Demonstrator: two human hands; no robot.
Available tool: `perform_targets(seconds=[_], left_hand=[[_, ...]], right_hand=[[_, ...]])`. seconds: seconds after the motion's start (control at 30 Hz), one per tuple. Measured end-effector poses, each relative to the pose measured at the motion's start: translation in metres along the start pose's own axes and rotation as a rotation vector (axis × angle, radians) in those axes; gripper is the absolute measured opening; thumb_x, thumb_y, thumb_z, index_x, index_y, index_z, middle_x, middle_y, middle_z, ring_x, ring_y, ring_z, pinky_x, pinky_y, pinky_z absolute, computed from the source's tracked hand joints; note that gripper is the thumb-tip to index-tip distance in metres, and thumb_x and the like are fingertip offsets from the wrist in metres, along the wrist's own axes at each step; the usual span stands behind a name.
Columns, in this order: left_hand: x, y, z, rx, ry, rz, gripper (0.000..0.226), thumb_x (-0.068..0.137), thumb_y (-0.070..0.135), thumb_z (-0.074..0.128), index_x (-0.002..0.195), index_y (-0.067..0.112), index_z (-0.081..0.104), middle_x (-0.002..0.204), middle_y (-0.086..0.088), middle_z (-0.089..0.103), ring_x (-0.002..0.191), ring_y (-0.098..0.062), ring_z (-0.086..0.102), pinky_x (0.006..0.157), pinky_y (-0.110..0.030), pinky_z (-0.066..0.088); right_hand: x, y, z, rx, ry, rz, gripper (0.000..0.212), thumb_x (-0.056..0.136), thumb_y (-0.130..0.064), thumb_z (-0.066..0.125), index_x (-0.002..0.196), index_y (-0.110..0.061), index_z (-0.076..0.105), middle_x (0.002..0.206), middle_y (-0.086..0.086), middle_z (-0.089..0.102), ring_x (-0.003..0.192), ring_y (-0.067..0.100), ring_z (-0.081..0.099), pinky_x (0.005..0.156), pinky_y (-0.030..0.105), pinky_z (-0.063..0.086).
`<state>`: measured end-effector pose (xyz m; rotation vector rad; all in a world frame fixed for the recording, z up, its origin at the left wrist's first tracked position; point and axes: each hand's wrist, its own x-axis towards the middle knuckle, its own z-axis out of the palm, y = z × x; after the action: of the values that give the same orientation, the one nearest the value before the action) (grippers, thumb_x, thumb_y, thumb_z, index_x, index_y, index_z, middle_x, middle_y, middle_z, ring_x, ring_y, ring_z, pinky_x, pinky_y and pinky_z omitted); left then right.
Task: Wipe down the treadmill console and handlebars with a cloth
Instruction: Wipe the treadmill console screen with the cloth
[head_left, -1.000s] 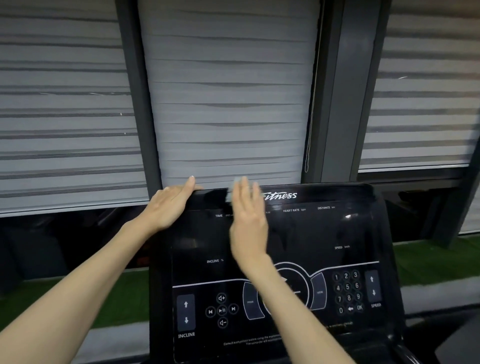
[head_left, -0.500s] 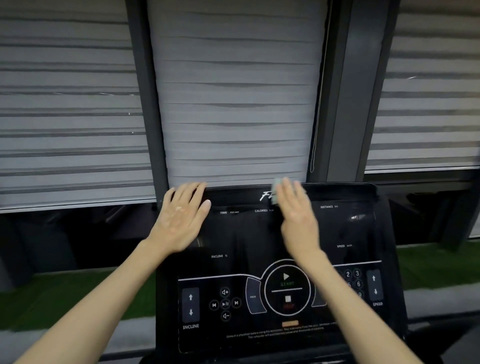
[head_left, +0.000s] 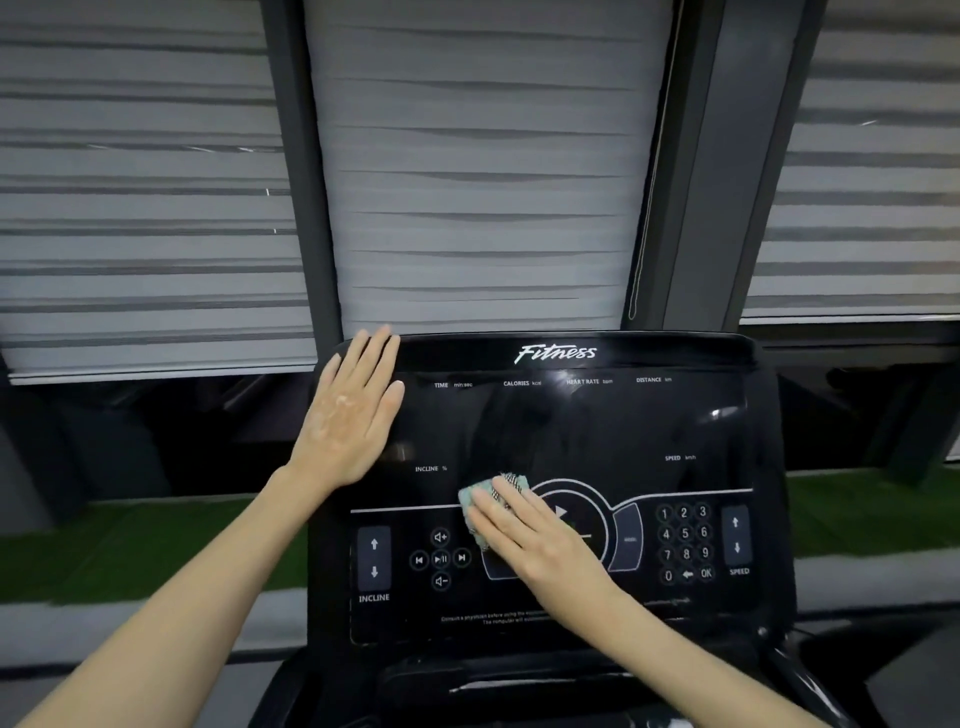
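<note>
The glossy black treadmill console (head_left: 597, 426) fills the lower middle of the head view, with printed buttons along its lower half. My left hand (head_left: 350, 415) lies flat with straight fingers on the console's upper left corner. My right hand (head_left: 535, 540) presses a small pale green cloth (head_left: 475, 506) flat against the panel, just left of the round start dial (head_left: 571, 514). Most of the cloth is hidden under my fingers. The handlebars are out of sight.
Grey slatted blinds (head_left: 483, 182) and dark window posts (head_left: 701, 166) stand right behind the console. A black tray ledge (head_left: 519, 680) runs below the panel. Green turf (head_left: 130, 551) and a pale kerb lie beyond on both sides.
My right hand has swept the cloth down from the console's top edge to the middle left of the panel. My left hand has stayed flat on the upper left corner.
</note>
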<state>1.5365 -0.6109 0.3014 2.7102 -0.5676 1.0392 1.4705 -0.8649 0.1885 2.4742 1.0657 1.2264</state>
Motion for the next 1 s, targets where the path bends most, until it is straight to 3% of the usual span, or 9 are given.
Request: perform_targets(seconds=[0.1,0.27,0.33,0.43,0.53,0.63,0.77,0.87,1.0], left_hand=[[-0.007,-0.001,0.001,0.038,0.005,0.007,0.063,0.102,0.040,0.013,0.156,0.008,0.015,0.164,-0.001,0.007,0.150,-0.012,-0.001,0.119,-0.027,-0.004],[-0.041,-0.008,0.012,-0.020,0.025,-0.019,0.061,0.103,0.037,0.020,0.155,0.005,0.013,0.163,0.001,0.004,0.150,-0.008,-0.004,0.120,-0.020,-0.006],[-0.050,-0.011,0.015,-0.029,0.040,-0.020,0.060,0.104,0.034,0.023,0.155,0.005,0.015,0.164,0.000,0.006,0.151,-0.008,-0.002,0.120,-0.022,-0.004],[-0.054,-0.012,0.018,-0.008,0.058,-0.031,0.059,0.104,0.033,0.023,0.155,0.004,0.016,0.164,-0.003,0.009,0.151,-0.011,0.002,0.121,-0.024,-0.003],[-0.054,-0.009,0.021,0.033,0.072,-0.041,0.059,0.104,0.032,0.023,0.155,0.004,0.015,0.164,-0.005,0.008,0.151,-0.016,0.006,0.120,-0.027,-0.001],[-0.053,-0.007,0.024,0.047,0.084,-0.061,0.059,0.104,0.033,0.024,0.155,0.005,0.015,0.164,-0.003,0.007,0.151,-0.015,0.003,0.119,-0.028,-0.003],[-0.053,-0.007,0.027,0.049,0.087,-0.069,0.060,0.103,0.033,0.023,0.155,0.005,0.015,0.163,-0.002,0.004,0.151,-0.013,0.001,0.119,-0.029,-0.003],[-0.054,-0.007,0.026,0.031,0.105,-0.068,0.059,0.104,0.032,0.022,0.156,0.005,0.012,0.163,0.000,0.001,0.150,-0.009,-0.006,0.120,-0.027,-0.005],[-0.054,-0.008,0.028,0.027,0.132,-0.068,0.058,0.104,0.029,0.023,0.155,0.003,0.014,0.163,-0.003,0.004,0.150,-0.011,-0.003,0.120,-0.024,-0.006]], right_hand=[[0.020,0.020,-0.006,-0.011,-0.017,-0.063,0.044,0.095,-0.002,0.043,0.138,-0.006,0.050,0.142,0.009,0.051,0.132,0.030,0.046,0.106,0.043,0.042],[0.108,0.050,-0.031,0.045,0.084,0.251,0.058,0.082,0.007,0.026,0.134,0.003,0.052,0.138,0.018,0.053,0.129,0.037,0.048,0.104,0.050,0.043],[0.116,0.039,-0.024,0.042,0.110,0.274,0.056,0.083,0.006,0.027,0.133,0.004,0.053,0.138,0.019,0.053,0.128,0.038,0.049,0.104,0.050,0.043],[0.071,-0.011,-0.001,0.067,0.071,0.053,0.045,0.091,0.000,0.039,0.134,0.002,0.052,0.140,0.016,0.051,0.132,0.035,0.046,0.105,0.048,0.041],[0.010,-0.036,0.007,0.037,-0.074,-0.203,0.048,0.094,-0.009,0.038,0.142,-0.006,0.039,0.146,0.008,0.047,0.137,0.028,0.040,0.115,0.043,0.025],[0.009,-0.025,-0.003,0.033,-0.103,-0.286,0.048,0.092,-0.012,0.038,0.139,-0.011,0.048,0.142,0.003,0.052,0.133,0.022,0.046,0.114,0.039,0.026],[0.079,0.011,-0.021,0.080,0.010,-0.068,0.038,0.095,0.000,0.039,0.129,-0.001,0.057,0.128,0.013,0.059,0.120,0.033,0.054,0.101,0.045,0.044],[0.123,0.029,-0.032,0.097,0.096,0.218,0.055,0.082,0.005,0.027,0.127,0.006,0.057,0.131,0.022,0.058,0.122,0.039,0.055,0.099,0.050,0.047],[0.105,-0.012,-0.014,0.118,0.033,0.166,0.050,0.089,0.002,0.029,0.135,0.004,0.050,0.138,0.020,0.052,0.129,0.037,0.049,0.104,0.047,0.044]])
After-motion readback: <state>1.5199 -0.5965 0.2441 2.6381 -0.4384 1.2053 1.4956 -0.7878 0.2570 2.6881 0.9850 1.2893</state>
